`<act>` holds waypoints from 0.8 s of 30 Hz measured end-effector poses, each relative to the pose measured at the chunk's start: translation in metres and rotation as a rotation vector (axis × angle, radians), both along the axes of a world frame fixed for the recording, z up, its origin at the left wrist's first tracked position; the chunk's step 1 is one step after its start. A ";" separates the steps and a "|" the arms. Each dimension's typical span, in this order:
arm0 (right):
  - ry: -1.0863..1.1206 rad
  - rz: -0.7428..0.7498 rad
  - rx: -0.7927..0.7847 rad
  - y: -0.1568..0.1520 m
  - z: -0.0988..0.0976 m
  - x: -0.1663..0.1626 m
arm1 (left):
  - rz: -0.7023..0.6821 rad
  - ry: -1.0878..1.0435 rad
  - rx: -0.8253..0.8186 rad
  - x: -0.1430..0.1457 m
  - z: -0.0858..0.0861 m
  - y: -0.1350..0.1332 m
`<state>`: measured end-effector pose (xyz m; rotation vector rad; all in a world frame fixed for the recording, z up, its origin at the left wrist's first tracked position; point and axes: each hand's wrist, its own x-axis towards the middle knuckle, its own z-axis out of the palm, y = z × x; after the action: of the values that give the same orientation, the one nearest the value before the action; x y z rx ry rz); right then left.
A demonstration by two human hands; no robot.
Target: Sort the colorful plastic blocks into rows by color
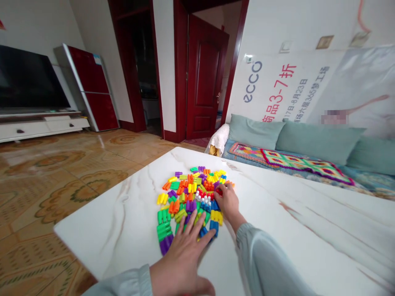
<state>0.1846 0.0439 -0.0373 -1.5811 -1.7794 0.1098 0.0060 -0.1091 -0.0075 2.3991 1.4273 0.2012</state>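
Note:
A pile of colourful plastic building blocks [191, 201], many shaped like short joined tubes, lies on the white marble-patterned table [123, 222]. My left hand [185, 250] rests palm down over the near side of the pile, fingers spread and touching green, purple and blue blocks. My right hand [228, 202] is at the right side of the pile. Its thumb and fingers pinch a red block [219, 191], partly hidden by them. Beside it, a built group of red, white and blue blocks [204, 198] shows rounded knobs. What lies under my left palm is hidden.
Along the right stands a sofa with green cushions [259, 130] and a crocheted cover [302, 164]. Behind the table are an open red door [205, 78], a red fridge [88, 78] and a television [31, 78] on a white cabinet [58, 125].

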 end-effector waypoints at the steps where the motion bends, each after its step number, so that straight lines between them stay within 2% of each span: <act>1: 0.067 0.031 0.005 0.003 0.007 -0.001 | 0.023 0.004 -0.001 0.000 -0.004 0.000; 4: 0.202 0.107 0.029 0.014 0.029 -0.004 | 0.114 0.015 0.024 -0.002 -0.004 0.006; 7: 0.219 0.109 0.022 0.025 0.040 0.001 | 0.154 0.008 0.052 -0.015 0.011 0.015; 10: 0.221 0.017 -0.021 0.031 0.032 0.013 | 0.216 -0.007 0.064 -0.046 0.028 0.020; 12: 0.198 -0.049 -0.095 0.029 0.020 0.018 | 0.203 0.039 -0.059 -0.068 0.033 0.018; 14: 0.105 -0.071 -0.201 0.024 0.009 0.017 | 0.103 0.106 -0.240 -0.081 0.030 0.010; 16: -0.032 -0.048 -0.267 0.017 0.000 0.012 | 0.098 0.196 -0.307 -0.080 0.020 0.001; 20: -0.133 0.009 -0.239 0.001 -0.008 0.004 | 0.180 0.243 -0.215 -0.058 0.000 -0.008; 24: -0.078 0.053 -0.182 -0.014 -0.013 0.011 | 0.224 0.162 -0.114 -0.034 -0.008 0.005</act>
<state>0.1953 0.0298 -0.0508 -1.6861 -1.9181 0.2447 -0.0281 -0.1045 -0.0150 2.2046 1.7317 -0.0222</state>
